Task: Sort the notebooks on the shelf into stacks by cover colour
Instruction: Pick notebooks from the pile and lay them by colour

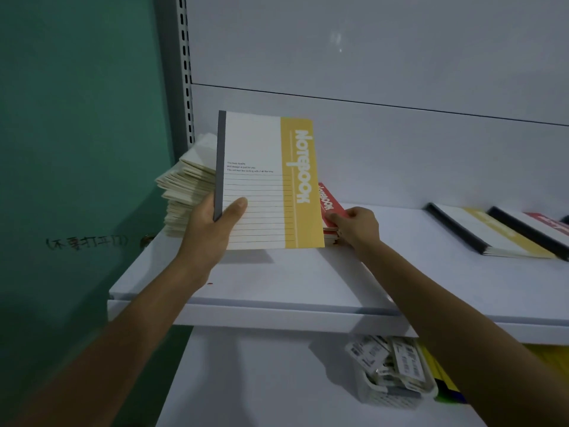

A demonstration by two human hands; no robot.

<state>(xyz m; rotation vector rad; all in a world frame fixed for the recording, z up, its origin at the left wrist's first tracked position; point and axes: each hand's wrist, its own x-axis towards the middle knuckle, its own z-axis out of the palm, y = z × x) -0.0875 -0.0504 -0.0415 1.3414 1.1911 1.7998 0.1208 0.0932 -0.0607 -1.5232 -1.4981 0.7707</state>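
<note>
My left hand (212, 224) holds a yellow-and-white notebook (264, 180) upright by its grey spine, above the white shelf (308, 278). Behind it lies a red notebook (331, 203) on top of a low pile, and my right hand (357, 224) grips its near corner. A tall, untidy stack of notebooks (187, 186) stands at the shelf's left end, partly hidden by the held notebook. At the far right lie a yellow-banded notebook stack (489, 235) and a red-banded notebook (548, 226), both with dark spines.
A slotted metal upright (184, 72) and a green wall (77, 118) border the shelf on the left. Below the shelf sits a white basket of tagged items (394, 374), with yellow packs (440, 374) beside it.
</note>
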